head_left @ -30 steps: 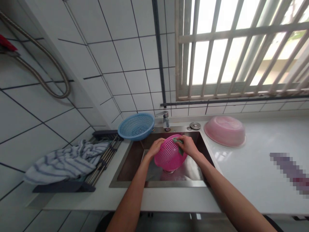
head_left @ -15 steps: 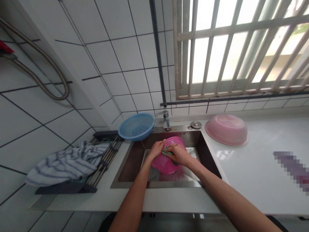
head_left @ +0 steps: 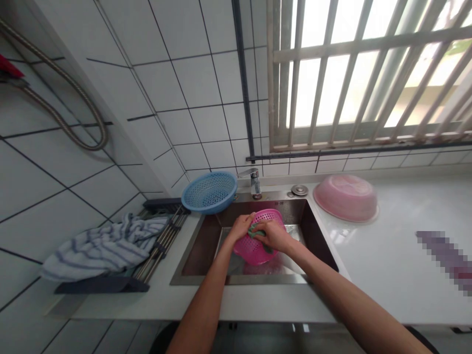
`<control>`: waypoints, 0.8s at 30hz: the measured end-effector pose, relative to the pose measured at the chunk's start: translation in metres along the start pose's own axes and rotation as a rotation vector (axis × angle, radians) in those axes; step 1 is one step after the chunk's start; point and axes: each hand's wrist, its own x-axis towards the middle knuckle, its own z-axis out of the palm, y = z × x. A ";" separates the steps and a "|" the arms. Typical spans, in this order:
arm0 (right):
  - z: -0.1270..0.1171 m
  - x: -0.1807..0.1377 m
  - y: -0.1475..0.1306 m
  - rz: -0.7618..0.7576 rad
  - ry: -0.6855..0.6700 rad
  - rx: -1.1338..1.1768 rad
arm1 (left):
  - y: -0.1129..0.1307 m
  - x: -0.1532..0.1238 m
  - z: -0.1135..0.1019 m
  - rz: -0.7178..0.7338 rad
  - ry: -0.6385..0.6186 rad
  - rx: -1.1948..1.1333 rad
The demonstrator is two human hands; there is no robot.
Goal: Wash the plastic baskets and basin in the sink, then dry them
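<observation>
A bright pink colander (head_left: 254, 251) with small holes is held tilted inside the steel sink (head_left: 195, 255). My left hand (head_left: 241, 227) grips its upper left rim. In my right hand (head_left: 273, 234) is a green scrubbing sponge (head_left: 254, 230), pressed against the colander's surface. The fingers of that hand are curled over the sponge and hide part of it. Some of the colander's right side is behind my right hand.
A blue basket (head_left: 210, 192) rests at the sink's back left corner, beside the faucet (head_left: 255, 184). On the right counter lie an upturned pink basin (head_left: 345, 197) and a drain strainer (head_left: 299, 190). A striped cloth (head_left: 106, 246) covers a rack (head_left: 162, 246) at left.
Both hands stay on the colander in nearly the same place. The whole view has shifted very slightly; nothing was taken up or let go.
</observation>
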 end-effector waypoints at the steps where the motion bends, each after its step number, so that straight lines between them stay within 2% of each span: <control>1: 0.001 0.000 0.000 0.001 -0.002 -0.006 | 0.000 0.000 0.000 0.000 0.004 0.001; 8: -0.019 -0.004 0.022 0.207 0.193 -0.104 | 0.004 -0.002 -0.001 0.006 -0.037 0.011; 10: -0.017 -0.004 0.019 0.159 0.144 -0.049 | 0.004 -0.002 -0.001 0.010 -0.030 0.010; 13: -0.006 -0.002 0.007 0.028 -0.016 0.055 | 0.000 -0.001 -0.002 0.035 -0.019 0.000; 15: -0.003 -0.002 0.004 -0.011 -0.051 0.078 | -0.004 0.000 -0.003 0.030 -0.007 -0.007; 17: -0.010 -0.002 0.009 0.022 0.018 0.059 | -0.007 0.001 -0.002 0.018 0.002 -0.035; 21: -0.035 -0.006 0.035 0.222 0.259 -0.074 | -0.006 0.002 0.004 0.024 -0.024 -0.176; 24: -0.042 -0.008 0.050 0.302 0.310 -0.083 | -0.002 0.002 0.010 0.044 -0.052 -0.246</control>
